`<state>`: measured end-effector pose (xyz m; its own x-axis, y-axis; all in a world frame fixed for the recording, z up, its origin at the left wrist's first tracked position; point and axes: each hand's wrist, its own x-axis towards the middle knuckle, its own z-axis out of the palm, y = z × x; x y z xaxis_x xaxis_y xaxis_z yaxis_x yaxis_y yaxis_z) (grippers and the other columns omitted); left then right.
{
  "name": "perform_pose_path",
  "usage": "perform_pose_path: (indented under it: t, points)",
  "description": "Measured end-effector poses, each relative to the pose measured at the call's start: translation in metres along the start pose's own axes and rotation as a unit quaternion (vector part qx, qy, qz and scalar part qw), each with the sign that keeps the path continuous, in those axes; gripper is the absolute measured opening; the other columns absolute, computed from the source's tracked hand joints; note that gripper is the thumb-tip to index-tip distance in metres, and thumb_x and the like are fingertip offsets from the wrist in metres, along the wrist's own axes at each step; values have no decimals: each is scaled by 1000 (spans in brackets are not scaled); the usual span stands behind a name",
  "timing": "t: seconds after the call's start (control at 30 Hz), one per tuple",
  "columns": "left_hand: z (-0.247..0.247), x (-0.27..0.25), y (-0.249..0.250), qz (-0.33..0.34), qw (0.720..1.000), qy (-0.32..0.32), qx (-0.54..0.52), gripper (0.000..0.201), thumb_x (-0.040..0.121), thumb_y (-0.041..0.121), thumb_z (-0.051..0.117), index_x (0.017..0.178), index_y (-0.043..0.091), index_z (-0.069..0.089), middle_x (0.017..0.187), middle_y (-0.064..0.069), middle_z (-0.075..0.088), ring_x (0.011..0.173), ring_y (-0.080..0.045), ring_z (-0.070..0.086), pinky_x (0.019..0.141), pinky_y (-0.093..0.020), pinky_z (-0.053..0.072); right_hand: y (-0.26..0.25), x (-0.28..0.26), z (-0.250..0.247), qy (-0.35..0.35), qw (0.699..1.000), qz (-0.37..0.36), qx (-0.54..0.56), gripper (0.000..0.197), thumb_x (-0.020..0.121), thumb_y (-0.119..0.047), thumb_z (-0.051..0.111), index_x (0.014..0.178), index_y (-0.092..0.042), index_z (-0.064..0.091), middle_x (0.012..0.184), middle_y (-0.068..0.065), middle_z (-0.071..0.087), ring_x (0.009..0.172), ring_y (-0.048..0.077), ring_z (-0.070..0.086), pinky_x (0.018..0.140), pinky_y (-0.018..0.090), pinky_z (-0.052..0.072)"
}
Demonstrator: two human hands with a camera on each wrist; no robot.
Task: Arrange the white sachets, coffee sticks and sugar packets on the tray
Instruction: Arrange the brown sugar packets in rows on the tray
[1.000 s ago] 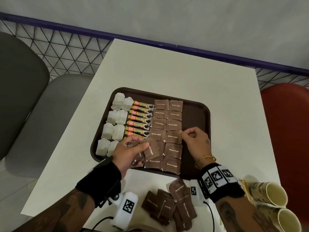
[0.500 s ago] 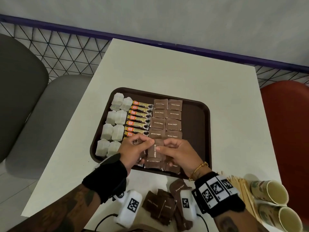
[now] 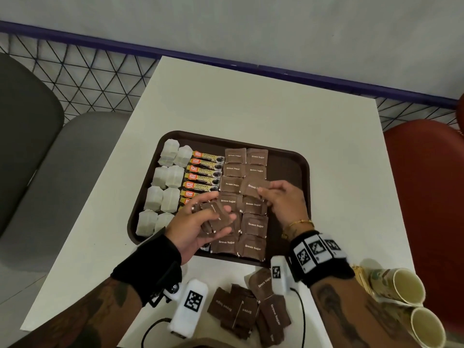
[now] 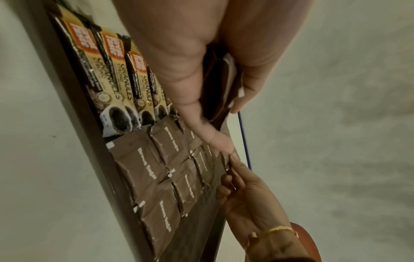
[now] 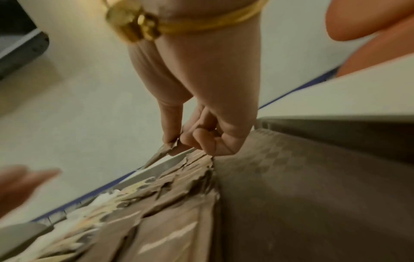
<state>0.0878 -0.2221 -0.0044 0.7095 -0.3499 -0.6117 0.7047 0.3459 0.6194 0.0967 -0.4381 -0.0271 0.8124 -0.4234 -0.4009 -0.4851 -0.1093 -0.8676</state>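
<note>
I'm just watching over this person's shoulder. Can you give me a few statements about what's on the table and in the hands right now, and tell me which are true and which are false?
1. The right hand pinches one brown sugar packet above the tray. True.
2. The left hand holds nothing. False: it grips a small bundle of brown sugar packets.
3. The coffee sticks lie between the white sachets and the laid-out sugar packets. True.
4. All the sugar packets are already on the tray. False: a loose pile lies on the table in front of the tray.
5. The paper cups stand upright on the tray. False: they lie on their sides on the table, by the right forearm.
</note>
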Motion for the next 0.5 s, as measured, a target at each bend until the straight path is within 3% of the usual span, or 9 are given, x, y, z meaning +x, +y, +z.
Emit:
perform_pose_path:
  t: [0.1,0.23,0.37,0.5]
  points:
    - [-4,-2,2,11,1000,-14,0,49,86,-6,62,126,21,58,120,-19,67,101,-40,69,73,-46,61,-1,24,-1,15,998,-20,-53,18,76,-21,82,89,-14,72,83,-2,74,61,-2,59,67,18,49]
    - [-4,-2,3,30,999,16,31,50,80,-2,71,123,21,61,114,-15,71,93,-39,72,55,-32,60,7,43,8,33,996,-6,-83,17,72,-26,84,83,-16,74,88,-1,74,84,13,68,81,28,56]
    - [-5,-2,0,44,995,55,68,47,76,3,77,119,18,63,109,-15,73,89,-37,73,51,-27,57,11,45,13,48,990,-19,-134,17,74,-22,83,85,-12,74,91,1,72,80,11,63,68,16,46]
    - [-6,-1,-1,53,991,84,85,44,74,5,79,114,15,65,103,-15,74,71,-26,70,48,-25,54,12,43,13,78,981,-37,-173,22,75,-25,82,89,-14,69,94,3,69,84,15,63,68,18,43]
